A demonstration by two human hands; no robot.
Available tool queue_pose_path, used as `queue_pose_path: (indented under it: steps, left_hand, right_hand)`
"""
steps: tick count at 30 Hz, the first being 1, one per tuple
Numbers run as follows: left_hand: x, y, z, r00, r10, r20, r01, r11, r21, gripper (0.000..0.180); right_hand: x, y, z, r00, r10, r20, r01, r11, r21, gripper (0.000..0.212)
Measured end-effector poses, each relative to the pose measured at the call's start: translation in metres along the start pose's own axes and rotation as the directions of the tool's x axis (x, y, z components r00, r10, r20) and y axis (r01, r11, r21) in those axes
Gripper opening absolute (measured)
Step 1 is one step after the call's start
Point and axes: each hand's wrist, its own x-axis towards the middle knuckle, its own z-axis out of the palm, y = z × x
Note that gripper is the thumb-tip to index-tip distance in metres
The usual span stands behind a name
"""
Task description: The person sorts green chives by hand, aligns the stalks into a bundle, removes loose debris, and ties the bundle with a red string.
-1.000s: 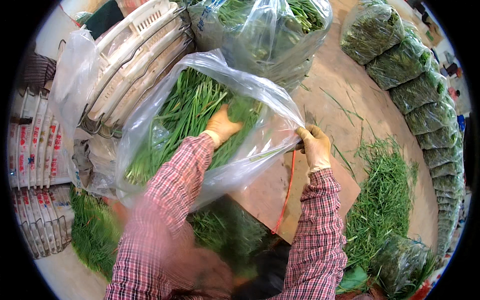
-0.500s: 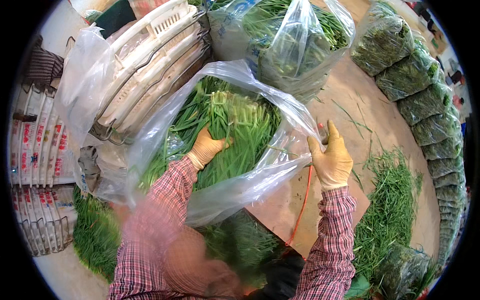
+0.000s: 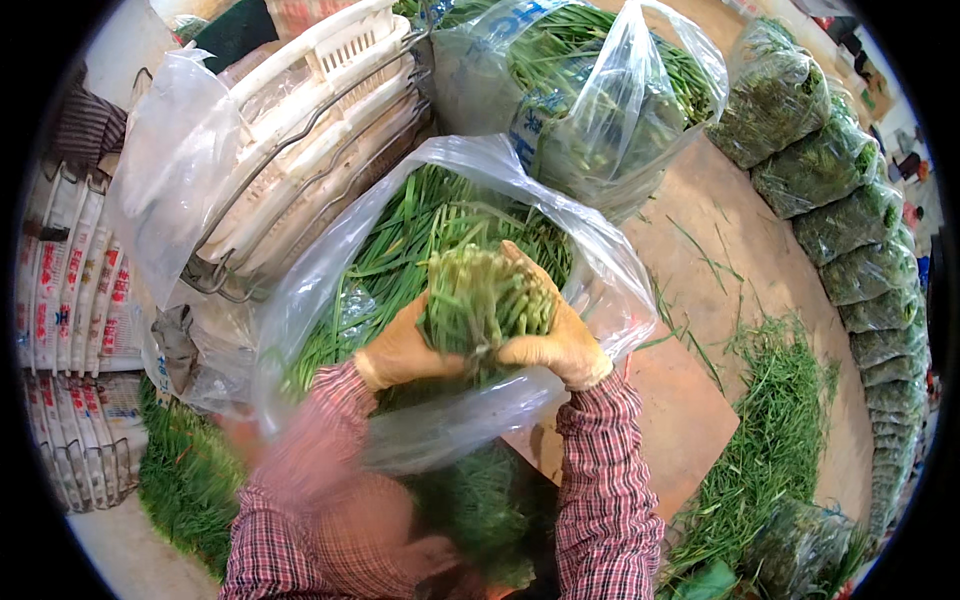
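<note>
Both hands are closed on one bunch (image 3: 487, 295), pressed by the left hand (image 3: 410, 345) from its left and the right hand (image 3: 562, 340) from its right, over the mouth of the bag (image 3: 480, 152); neither is nearer. Its pale cut ends are turned up and toward the bag's far rim, so its long axis is seen foreshortened; its leaf ends are hidden. Loose greens (image 3: 372, 265) are held inside the bag
</note>
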Motion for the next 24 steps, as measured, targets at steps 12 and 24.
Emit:
queue_pose_path:
  steps: [12,24]
  left_hand:
    - [-0.048,0.036,-0.055,0.99,0.12,0.08,-0.131,0.979,0.155,0.136]
    - [-0.043,-0.01,-0.025,0.998,0.056,-0.019,-0.053,0.718,-0.694,0.103]
  right_hand:
    - [-0.019,0.023,0.036,0.999,-0.048,-0.019,0.036,0.909,-0.415,0.107]
    - [-0.009,0.051,0.053,0.963,-0.253,-0.089,0.231,0.95,-0.209,0.135]
